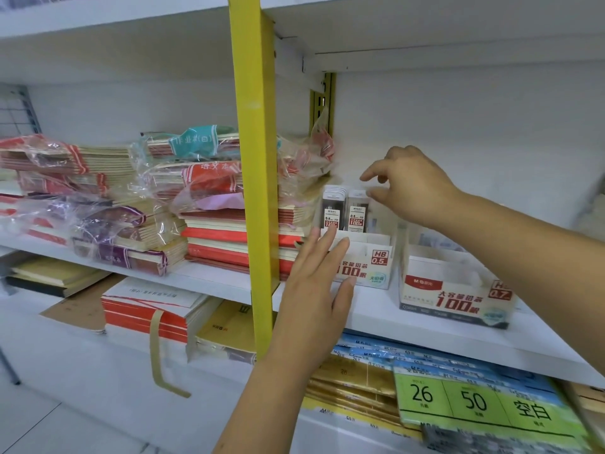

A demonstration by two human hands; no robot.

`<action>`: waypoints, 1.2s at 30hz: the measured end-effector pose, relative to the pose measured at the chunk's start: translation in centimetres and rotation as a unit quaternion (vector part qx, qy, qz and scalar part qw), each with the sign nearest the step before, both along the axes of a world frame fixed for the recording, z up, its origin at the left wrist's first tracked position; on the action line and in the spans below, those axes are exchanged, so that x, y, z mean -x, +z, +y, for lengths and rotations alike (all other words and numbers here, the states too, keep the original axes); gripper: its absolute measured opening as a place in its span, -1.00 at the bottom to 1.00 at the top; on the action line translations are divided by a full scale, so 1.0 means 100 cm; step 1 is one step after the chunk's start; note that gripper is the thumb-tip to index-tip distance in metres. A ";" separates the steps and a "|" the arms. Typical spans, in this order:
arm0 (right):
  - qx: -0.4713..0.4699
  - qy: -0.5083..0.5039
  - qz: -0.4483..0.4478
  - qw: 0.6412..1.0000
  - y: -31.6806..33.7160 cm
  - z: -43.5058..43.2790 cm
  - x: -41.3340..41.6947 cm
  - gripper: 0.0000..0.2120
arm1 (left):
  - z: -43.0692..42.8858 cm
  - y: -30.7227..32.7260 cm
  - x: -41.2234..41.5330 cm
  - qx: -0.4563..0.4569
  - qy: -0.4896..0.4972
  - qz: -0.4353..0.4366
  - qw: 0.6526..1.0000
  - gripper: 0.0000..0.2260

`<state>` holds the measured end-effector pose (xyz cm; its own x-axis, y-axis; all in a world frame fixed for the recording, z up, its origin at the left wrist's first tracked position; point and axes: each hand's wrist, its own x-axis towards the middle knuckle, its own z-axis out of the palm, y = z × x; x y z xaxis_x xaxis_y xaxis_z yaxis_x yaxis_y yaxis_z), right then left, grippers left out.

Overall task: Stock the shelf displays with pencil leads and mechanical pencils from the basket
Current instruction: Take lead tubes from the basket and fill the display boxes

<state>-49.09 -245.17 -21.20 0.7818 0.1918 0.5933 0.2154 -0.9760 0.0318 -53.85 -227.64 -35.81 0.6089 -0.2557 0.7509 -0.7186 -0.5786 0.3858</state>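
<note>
White cardboard HB 0.5 display box (pixel 366 267) stands on the shelf (pixel 409 326), pencil lead cases (pixel 355 214) upright at its back, a 0.7 display box (pixel 455 290) just beside it at 3 o'clock. The left hand (pixel 311 290) is held flat with straight fingers at the 0.5 box's left front, gripping nothing; the right hand (pixel 412 185) hovers over the cases, thumb and forefinger bent at their tops, whether they pinch one I cannot tell.

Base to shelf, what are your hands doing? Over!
Left hand open, against the 0.5 display box. Right hand over the lead packs, grip unclear. Nothing blocking.
</note>
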 end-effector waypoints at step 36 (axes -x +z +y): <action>-0.328 -0.231 0.466 0.789 -0.564 -0.091 0.274 -0.56 | -0.030 -0.438 0.175 -0.124 0.092 0.640 0.753 -0.71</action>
<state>-76.50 -254.28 -77.60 0.8343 -0.3499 -0.4261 -0.5355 -0.6981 -0.4753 -71.38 -230.67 -79.63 0.8358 -0.1138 -0.5370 0.2509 -0.7909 0.5582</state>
